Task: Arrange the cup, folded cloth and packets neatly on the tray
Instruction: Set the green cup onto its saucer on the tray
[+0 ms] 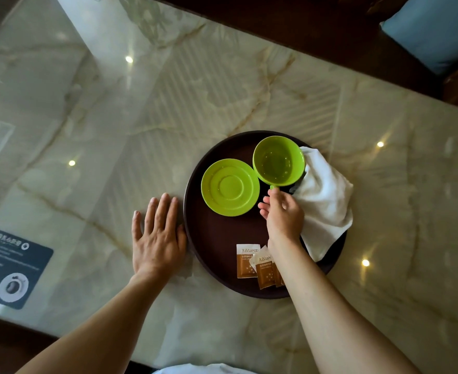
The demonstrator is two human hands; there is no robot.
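A round dark brown tray [217,238] is seen at the centre right of the frame, resting on a glossy marble table [222,90]. On the tray's left part a lime green saucer [230,187] lies flat. Just to its upper right, a green cup [278,161] is held by its small handle at the lower rim; the cup's rim touches or overlaps the saucer's edge, and whether its base rests on the tray cannot be told. The handle is pinched by the fingers of the right hand [283,211], which comes in from the lower right across the tray. A white cloth [324,201] is seen on the right side of the tray, loosely bunched rather than flat, with its lower corner draped over the tray's rim; its upper edge is partly covered by the cup. At the lower middle of the tray, brown and white packets [253,261] lie fanned and overlapping, the rightmost one being partly hidden under the right forearm. The left hand [157,238] is laid flat and open on the table at the tray's left rim, nothing being grasped, with the thumb touching the rim. A dark printed card [9,265] is seen at the lower left of the frame.
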